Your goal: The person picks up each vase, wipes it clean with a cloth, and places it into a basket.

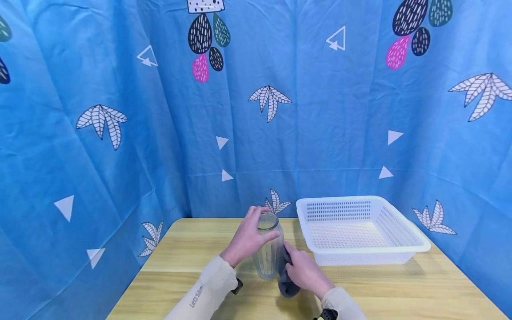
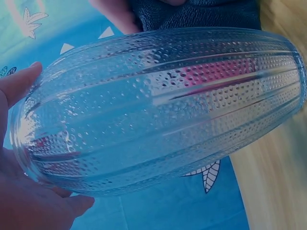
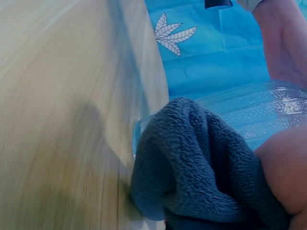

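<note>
A clear ribbed glass vase [image 1: 267, 258] with a dimpled surface stands upright on the wooden table. My left hand [image 1: 251, 234] grips it round the rim, thumb on the near side and fingers behind. In the left wrist view the vase [image 2: 158, 110] fills the middle, with that hand [image 2: 33, 191] at its mouth. My right hand [image 1: 305, 270] holds a dark grey cloth [image 1: 289, 284] against the vase's right side. The right wrist view shows the bunched fluffy cloth [image 3: 192, 167] covering part of the vase [image 3: 259, 112]; most of the right fingers are hidden there.
A white perforated plastic basket [image 1: 368, 250] sits at the back right of the wooden table [image 1: 192, 249]. Blue patterned curtain [image 1: 320, 133] hangs behind the table and along both sides.
</note>
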`<state>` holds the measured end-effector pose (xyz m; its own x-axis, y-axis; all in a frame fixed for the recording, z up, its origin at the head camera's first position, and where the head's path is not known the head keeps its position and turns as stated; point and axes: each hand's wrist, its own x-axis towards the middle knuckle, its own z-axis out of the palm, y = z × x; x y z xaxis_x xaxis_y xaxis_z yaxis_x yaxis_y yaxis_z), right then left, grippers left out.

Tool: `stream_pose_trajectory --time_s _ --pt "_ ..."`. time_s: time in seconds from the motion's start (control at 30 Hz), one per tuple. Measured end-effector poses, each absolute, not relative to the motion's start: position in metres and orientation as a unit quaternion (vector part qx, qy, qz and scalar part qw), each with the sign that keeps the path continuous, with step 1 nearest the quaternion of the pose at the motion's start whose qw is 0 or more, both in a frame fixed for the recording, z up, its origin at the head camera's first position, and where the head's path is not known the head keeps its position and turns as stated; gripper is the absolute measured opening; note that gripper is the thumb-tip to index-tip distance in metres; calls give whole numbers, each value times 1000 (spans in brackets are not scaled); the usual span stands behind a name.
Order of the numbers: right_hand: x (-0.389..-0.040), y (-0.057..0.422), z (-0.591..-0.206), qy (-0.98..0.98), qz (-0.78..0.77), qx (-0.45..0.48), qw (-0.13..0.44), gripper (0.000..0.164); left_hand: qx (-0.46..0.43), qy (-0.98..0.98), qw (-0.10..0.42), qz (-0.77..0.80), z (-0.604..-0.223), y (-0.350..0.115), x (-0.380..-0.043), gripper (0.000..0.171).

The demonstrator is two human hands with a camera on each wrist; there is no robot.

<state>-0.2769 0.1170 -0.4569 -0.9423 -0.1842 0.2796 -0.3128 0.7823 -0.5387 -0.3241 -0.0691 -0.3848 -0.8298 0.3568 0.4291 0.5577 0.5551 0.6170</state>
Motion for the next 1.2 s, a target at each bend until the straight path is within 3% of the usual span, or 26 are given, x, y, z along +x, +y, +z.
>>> stream_pose_trajectory --time_s 0.5,0.67,0.9,1.2 --pt "-259 117 -405 -906 306 110 272 63 -298 -869 123 -375 -378 -71 -324 60" --pt "-259 113 -402 -902 290 119 298 62 -305 -867 120 -376 -380 -71 -325 63" --pt "-267 111 -425 -925 260 110 255 63 -292 -868 128 -382 -384 -69 -323 62" --pt "-271 114 -460 -946 265 135 126 70 -273 -874 117 -386 -385 -68 -321 64"
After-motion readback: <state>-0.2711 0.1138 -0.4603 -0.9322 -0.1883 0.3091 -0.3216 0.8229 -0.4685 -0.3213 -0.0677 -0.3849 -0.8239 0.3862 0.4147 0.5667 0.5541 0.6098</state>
